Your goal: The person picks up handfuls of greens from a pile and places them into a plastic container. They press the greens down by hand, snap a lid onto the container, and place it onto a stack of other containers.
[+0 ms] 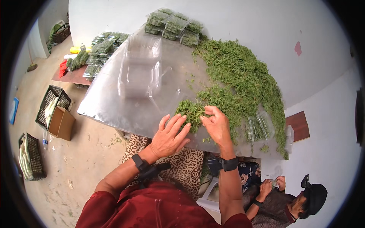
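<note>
My left hand (171, 136) is spread, palm down, at the left edge of a small bunch of leafy green sprigs (190, 112) near the front of the metal table (176, 75). On the bunch's right side, my right hand (216, 122) has thumb and forefinger pinched on its stems. A clear plastic clamshell box (166, 99) lies partly behind the bunch, hard to make out against the metal. Beyond and to the right spreads a large heap of the same greens (242, 71). Further left stand clear plastic containers (139, 68) with no greens in them.
Filled clamshell boxes (174, 24) are stacked at the table's far edge; others (104, 48) sit on a low board at left. One filled box (256, 128) lies at right. Black crates (32, 156) and a cardboard box (61, 124) stand on the floor. A co-worker (273, 199) sits at lower right.
</note>
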Motion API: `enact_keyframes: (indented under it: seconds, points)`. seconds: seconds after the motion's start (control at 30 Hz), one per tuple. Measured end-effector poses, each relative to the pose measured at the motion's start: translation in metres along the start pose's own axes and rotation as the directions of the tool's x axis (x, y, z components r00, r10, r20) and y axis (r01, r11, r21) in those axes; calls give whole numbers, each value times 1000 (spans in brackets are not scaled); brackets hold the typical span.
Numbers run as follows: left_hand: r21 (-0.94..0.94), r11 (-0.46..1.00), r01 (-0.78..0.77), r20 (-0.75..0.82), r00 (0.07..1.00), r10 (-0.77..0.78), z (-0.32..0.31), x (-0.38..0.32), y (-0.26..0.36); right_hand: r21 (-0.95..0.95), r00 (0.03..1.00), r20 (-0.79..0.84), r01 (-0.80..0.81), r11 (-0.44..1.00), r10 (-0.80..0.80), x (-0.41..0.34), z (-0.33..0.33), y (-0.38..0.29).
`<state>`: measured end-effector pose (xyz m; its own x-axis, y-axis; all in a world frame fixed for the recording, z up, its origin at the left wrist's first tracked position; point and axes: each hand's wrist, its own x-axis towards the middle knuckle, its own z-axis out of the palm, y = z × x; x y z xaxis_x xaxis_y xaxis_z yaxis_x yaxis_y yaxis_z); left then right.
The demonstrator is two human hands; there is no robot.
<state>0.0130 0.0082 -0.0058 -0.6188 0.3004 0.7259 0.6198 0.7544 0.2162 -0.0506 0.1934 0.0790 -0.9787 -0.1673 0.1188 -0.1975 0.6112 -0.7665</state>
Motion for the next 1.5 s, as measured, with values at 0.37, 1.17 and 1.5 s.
enact_keyframes:
  seconds: [0.37,1.17,1.5]
  points:
    - [25,999,-28,39,999,27,0,8,5,-499,939,20,307,810,-343,-1,27,7]
    - [24,1000,10,109,994,-13,3,8,6,-333,911,121,411,849,-393,28,34,8]
    - [75,997,8,138,990,-18,4,12,8,-460,939,159,343,819,-305,33,43,10]
